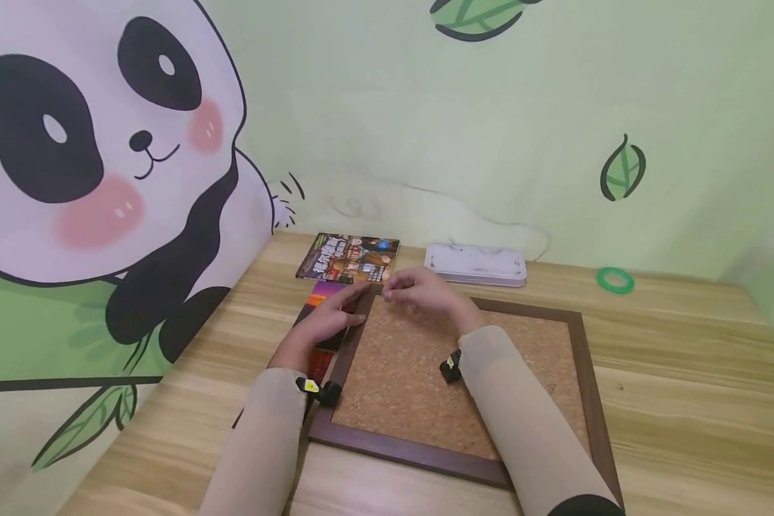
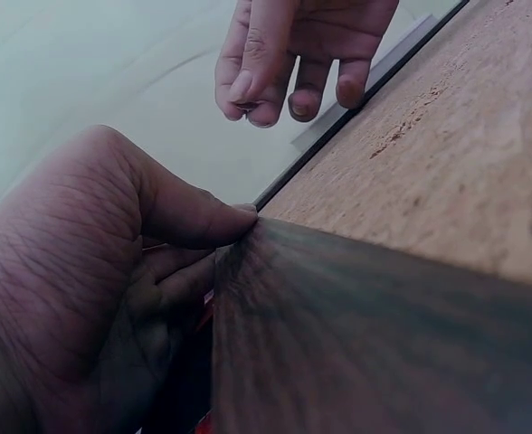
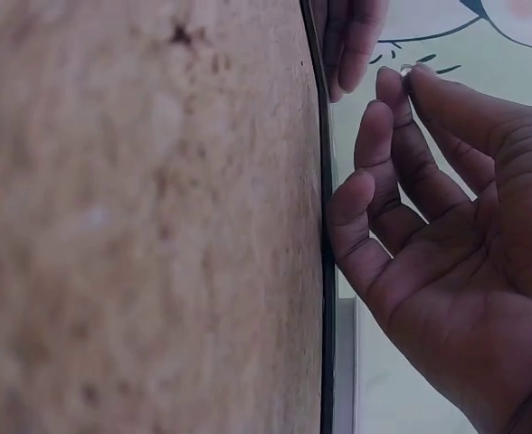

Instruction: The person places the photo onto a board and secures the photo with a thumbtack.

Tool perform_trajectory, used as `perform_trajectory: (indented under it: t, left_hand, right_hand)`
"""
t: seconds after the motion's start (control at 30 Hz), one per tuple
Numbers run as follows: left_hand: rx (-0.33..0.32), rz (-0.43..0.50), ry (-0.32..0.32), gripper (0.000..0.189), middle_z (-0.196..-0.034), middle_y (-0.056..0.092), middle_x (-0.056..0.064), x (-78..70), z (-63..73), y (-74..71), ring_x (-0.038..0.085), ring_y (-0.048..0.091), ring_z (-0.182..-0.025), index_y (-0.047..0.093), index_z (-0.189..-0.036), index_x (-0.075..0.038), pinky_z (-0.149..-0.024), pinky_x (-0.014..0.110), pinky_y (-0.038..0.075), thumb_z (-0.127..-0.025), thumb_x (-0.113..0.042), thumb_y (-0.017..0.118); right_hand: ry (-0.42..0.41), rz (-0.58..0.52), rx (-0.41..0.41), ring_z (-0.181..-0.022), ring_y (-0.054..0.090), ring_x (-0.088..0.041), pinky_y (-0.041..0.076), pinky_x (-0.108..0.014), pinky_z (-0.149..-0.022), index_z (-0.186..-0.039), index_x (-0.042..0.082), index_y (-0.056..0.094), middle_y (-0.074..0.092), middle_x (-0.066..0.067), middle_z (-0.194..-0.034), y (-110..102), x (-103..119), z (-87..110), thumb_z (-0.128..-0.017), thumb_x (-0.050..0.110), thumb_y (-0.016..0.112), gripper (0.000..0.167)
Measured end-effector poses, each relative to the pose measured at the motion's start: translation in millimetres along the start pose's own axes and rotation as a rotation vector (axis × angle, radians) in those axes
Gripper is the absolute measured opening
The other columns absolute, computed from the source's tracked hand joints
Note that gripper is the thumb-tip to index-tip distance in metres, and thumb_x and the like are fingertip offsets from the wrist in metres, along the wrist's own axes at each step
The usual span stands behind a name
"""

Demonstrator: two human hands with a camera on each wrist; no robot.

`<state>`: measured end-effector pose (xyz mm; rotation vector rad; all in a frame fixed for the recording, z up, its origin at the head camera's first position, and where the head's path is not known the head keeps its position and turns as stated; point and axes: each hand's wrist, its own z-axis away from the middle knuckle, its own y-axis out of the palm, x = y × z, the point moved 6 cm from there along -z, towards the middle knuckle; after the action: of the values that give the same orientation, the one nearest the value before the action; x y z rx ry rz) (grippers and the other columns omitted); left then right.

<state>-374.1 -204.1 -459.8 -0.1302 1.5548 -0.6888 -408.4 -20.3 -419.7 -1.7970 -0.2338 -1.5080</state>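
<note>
A corkboard (image 1: 413,373) with a dark brown wooden frame (image 1: 419,455) lies on the table. My left hand (image 1: 322,320) holds the frame's left side near the far corner; in the left wrist view its thumb (image 2: 198,217) presses on the frame while the other fingers bend down beside the outer edge. Over the cork near that corner hovers my right hand (image 1: 426,292). Its thumb and index finger pinch a tiny pale object (image 3: 406,70), mostly hidden by the fingertips, and I cannot tell its kind. The other right fingers are loosely bent.
Colourful printed picture sheets (image 1: 325,290) lie partly beneath the board's left side. Behind the board are a comic-style booklet (image 1: 351,258) and a white flat case (image 1: 476,264) against the wall. A green ring-shaped roll (image 1: 603,279) lies at the back right.
</note>
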Motion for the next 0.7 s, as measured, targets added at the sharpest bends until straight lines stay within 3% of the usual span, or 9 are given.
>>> perform_trajectory:
  t: [0.37, 0.47, 0.53, 0.6, 0.7]
  left_hand:
    - [0.004, -0.011, 0.016, 0.067, -0.160, 0.034, 0.011, -5.1, -5.9, 2.1, 0.030, 0.030, -0.147, 0.034, -0.157, -0.015, -0.118, 0.051, 0.024, -0.097, -0.011, 0.062]
    - [-0.149, -0.219, 0.040, 0.058, -0.151, 0.046, 0.017, -12.7, -7.0, -14.9, 0.034, 0.042, -0.139, 0.043, -0.151, -0.007, -0.112, 0.051, 0.034, -0.097, -0.019, 0.062]
    - [-0.314, -0.414, -0.039, 0.060, -0.143, 0.049, 0.024, -15.4, -2.5, -33.9, 0.041, 0.047, -0.131, 0.047, -0.146, -0.001, -0.105, 0.057, 0.040, -0.096, -0.030, 0.065]
    - [-0.446, -0.556, -0.210, 0.071, -0.137, 0.046, 0.029, -12.6, 7.5, -52.6, 0.046, 0.044, -0.127, 0.047, -0.141, 0.004, -0.099, 0.065, 0.039, -0.091, -0.040, 0.069]
    - [-0.450, -0.577, -0.479, 0.090, -0.137, 0.037, 0.035, 0.8, 24.0, -65.3, 0.051, 0.034, -0.128, 0.040, -0.142, 0.009, -0.095, 0.075, 0.033, -0.084, -0.050, 0.074]
  right_hand:
    - [-0.021, 0.012, -0.028, -0.089, 0.062, -0.037, 0.051, -0.039, -0.066, -0.113, 0.001, 0.070, 0.072, -0.015, -0.104, -11.9, 2.6, 15.1, -0.099, 0.018, 0.065, 0.023]
    - [-0.017, 0.008, -0.038, -0.095, 0.064, -0.038, 0.053, -0.043, -0.069, -0.113, 0.003, 0.071, 0.071, -0.017, -0.107, -18.1, 2.5, 23.4, -0.099, 0.019, 0.065, 0.022]
    - [-0.015, 0.015, -0.046, -0.097, 0.065, -0.037, 0.053, -0.045, -0.071, -0.113, 0.005, 0.072, 0.071, -0.017, -0.107, -22.9, 1.7, 28.3, -0.099, 0.020, 0.065, 0.021]
    - [-0.007, 0.020, -0.053, -0.096, 0.064, -0.036, 0.052, -0.045, -0.072, -0.113, 0.006, 0.072, 0.072, -0.015, -0.106, -27.6, -0.1, 32.8, -0.099, 0.021, 0.066, 0.021]
    - [0.011, 0.031, -0.069, -0.093, 0.062, -0.029, 0.052, -0.045, -0.075, -0.112, 0.009, 0.072, 0.072, -0.010, -0.104, -34.1, -3.2, 38.7, -0.098, 0.024, 0.067, 0.021]
